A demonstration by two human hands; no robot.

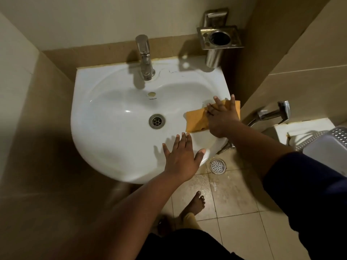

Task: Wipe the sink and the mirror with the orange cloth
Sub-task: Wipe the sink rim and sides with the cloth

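A white wall-hung sink (112, 139) fills the middle of the view, with a metal drain (156, 121) in its bowl and a chrome tap (145, 57) at the back. The orange cloth (196, 120) lies flat on the sink's right rim and inner slope. My right hand (221, 117) presses down on the cloth with fingers spread. My left hand (181, 158) rests flat and open on the sink's front rim, fingers apart, holding nothing. No mirror is in view.
A steel tumbler holder (218, 37) is fixed to the wall behind the sink's right corner. A chrome hand sprayer (272, 112) hangs at the right, beside a grey perforated basket (328, 141). A floor drain (217, 165) sits in the wet tiles below. My bare foot (195, 203) stands there.
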